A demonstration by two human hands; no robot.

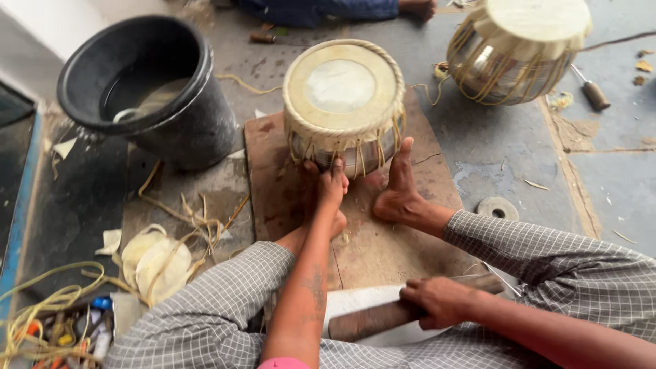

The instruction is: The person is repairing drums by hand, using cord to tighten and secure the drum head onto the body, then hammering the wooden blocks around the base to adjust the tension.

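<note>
Cream hide drum (344, 102), laced straps, left hand (331, 183) touching its side

No packages, labels, signs or screens can be made out.

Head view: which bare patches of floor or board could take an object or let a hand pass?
Bare floor lies right of the wooden board, between the second drum and the metal ring. The near board is bare between the feet. Left is crowded: black bucket, hide discs, cords. The left hand touches the drum; the right hand grips a wooden roller.
</note>
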